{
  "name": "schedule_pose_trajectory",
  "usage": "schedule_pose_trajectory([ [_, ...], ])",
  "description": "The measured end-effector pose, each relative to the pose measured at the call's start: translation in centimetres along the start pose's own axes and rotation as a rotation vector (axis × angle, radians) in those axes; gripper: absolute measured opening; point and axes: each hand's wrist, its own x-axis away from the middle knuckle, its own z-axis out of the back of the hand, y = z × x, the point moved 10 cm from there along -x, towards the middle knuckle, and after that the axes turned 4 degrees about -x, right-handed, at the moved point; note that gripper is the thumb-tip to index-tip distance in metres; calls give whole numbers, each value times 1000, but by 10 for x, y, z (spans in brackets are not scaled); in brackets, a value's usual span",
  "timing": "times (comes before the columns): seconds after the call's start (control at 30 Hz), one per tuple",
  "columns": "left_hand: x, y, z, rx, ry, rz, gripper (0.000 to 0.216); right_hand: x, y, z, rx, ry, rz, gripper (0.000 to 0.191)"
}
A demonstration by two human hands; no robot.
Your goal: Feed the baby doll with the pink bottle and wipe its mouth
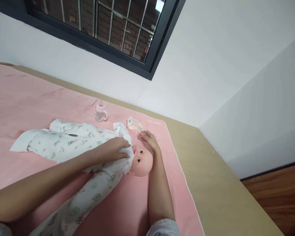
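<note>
A baby doll (pixel 144 165) lies on its back, head to the right, in white clothes (pixel 71 141) printed with small animals. My left hand (pixel 114 149) pinches a white cloth (pixel 128 157) at the doll's chin, thumb on top; whether the cloth is part of the clothes I cannot tell. My right hand (pixel 149 139) curves around the far side of the doll's head, fingers a little apart and holding nothing visible. Close to its fingertips lies a clear plastic packet (pixel 134 124). More printed white fabric (pixel 88 193) stretches toward me under my left forearm.
A small baby bottle (pixel 100 112) with pink handles stands beyond the doll. Everything rests on a pink mat (pixel 113 209) over a beige surface (pixel 206 177). Behind is a white wall (pixel 177 82) with a dark-framed, barred window (pixel 127 62). Brown wood panelling (pixel 282 196) is at right.
</note>
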Motion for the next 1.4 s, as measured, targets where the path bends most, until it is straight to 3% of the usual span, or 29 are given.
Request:
schedule_pose_trajectory([
  [0.2,1,3,0,-120,-7,-48,17,-8,30,12,-102,42,-24,29],
  [0.43,-4,5,-1,-185,-40,-50,13,-3,30,18,-121,88,-13,25],
  [0.67,-10,5,5,-246,77,-57,18,-4,30,20,-118,106,-22,32],
  [1.27,-24,7,22,-91,264,-131,21,-5,32,22,-101,105,-14,30],
  [1.4,-18,10,22,53,188,-145,20,-6,33,23,-108,102,-7,31],
])
